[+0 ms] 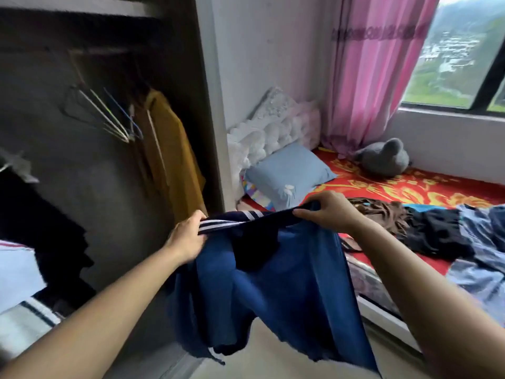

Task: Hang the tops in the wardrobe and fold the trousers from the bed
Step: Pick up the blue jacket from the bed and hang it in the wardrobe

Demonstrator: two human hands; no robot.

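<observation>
A blue top (287,291) with a navy collar and white stripes hangs in the air in front of me, between the open wardrobe (90,203) and the bed (410,187). My left hand (188,236) grips its striped neckline on the left. My right hand (325,212) pinches the neckline on the right. Several bare wire hangers (109,116) hang on the wardrobe rail beside a mustard yellow garment (172,157). More clothes lie on the bed: a brown piece (382,212), a black piece (437,233) and a light blue striped piece (481,242).
Dark clothes (49,242) and white folded cloth (19,272) fill the wardrobe's lower left. A blue pillow (289,173), white bedding (273,129) and a grey plush toy (382,157) lie at the bed's head. A pink curtain (377,69) hangs by the window.
</observation>
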